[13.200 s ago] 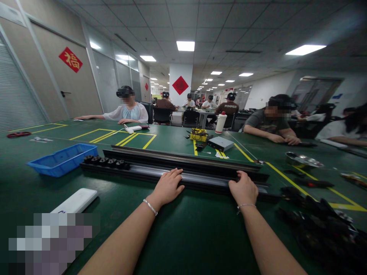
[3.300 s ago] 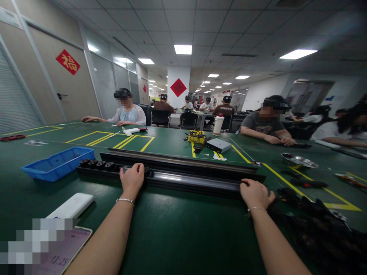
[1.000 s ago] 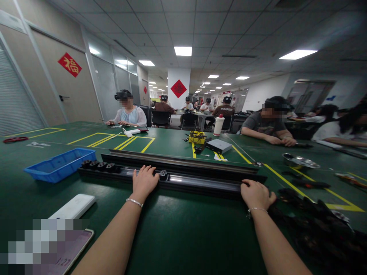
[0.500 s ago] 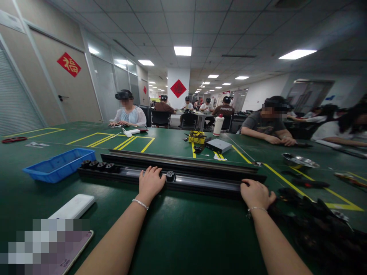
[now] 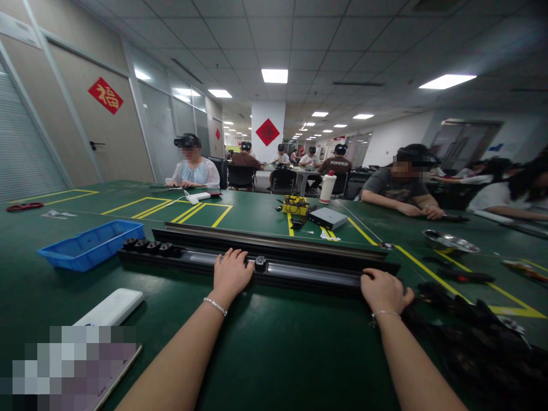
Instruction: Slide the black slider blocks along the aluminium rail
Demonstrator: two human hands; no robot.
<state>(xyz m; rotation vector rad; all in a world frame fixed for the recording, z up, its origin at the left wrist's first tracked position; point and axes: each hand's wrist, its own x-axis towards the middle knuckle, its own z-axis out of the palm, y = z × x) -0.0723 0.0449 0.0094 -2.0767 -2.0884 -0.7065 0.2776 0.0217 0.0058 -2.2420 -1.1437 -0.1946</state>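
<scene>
A long black rail (image 5: 312, 276) with a shiny channel lies across the table in front of me. Inside its channel sits a small black socket-like block (image 5: 260, 263). My left hand (image 5: 232, 273) rests over the rail just left of this block, fingers stretched across the channel and the thumb side close against the block. At the rail's right end, my right hand (image 5: 382, 290) has its fingers bent over the edge and holds it. Several similar black blocks (image 5: 153, 246) stand in a row at the left end. Behind lies a second black strip (image 5: 274, 244).
A blue tray (image 5: 92, 251) stands left of the rail, with a white power bank (image 5: 113, 307) and a phone nearer me. Dark parts (image 5: 479, 342) are heaped at right, near a metal bowl (image 5: 451, 242). Beyond are a grey box (image 5: 327, 217), a bottle (image 5: 327, 187) and seated people.
My left hand has moved a little to the right along the rail, and the small block has shifted slightly right with it. My right hand keeps its place at the rail's end.
</scene>
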